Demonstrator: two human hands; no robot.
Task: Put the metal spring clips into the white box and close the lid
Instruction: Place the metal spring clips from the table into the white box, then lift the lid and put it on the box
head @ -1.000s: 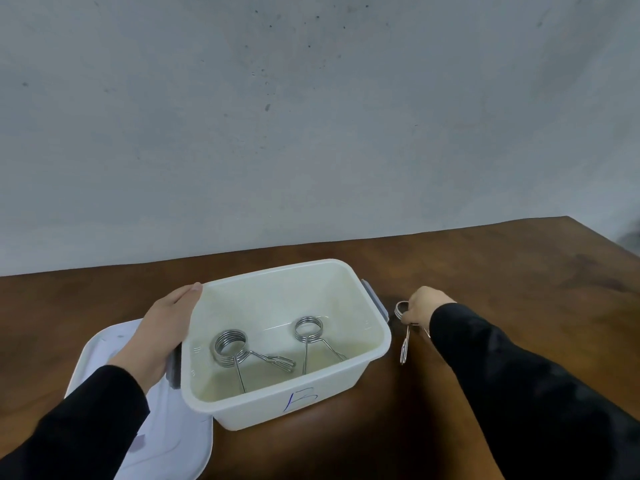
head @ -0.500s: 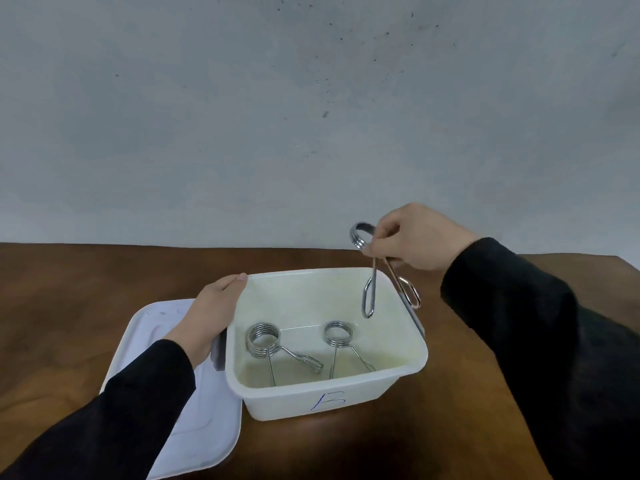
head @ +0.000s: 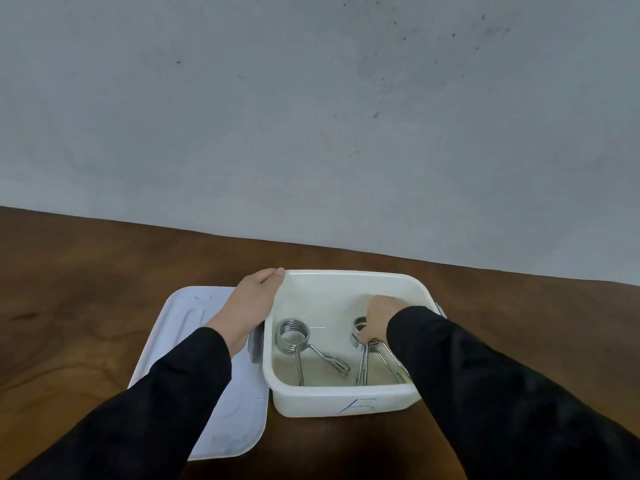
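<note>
The white box (head: pixel 332 398) stands open on the brown table, a blue mark on its front wall. One metal spring clip (head: pixel 293 336) lies on the box floor at the left. My right hand (head: pixel 379 315) is down inside the box at the right, fingers closed on the coil of a second spring clip (head: pixel 362 362), which lies on or against another clip there. My left hand (head: pixel 251 306) rests flat against the box's left outer wall, fingers at the rim. The white lid (head: pixel 194 344) lies flat on the table left of the box, partly under my left arm.
The dark wooden table (head: pixel 86 306) reaches back to a plain grey wall (head: pixel 311 116). A grey latch (head: pixel 440 308) sticks out at the box's right side. My black sleeves cover the near table.
My right hand took the clip from the table right of the box, lifted it over the rim, and has now lowered it inside. The left hand stayed on the box's side.
</note>
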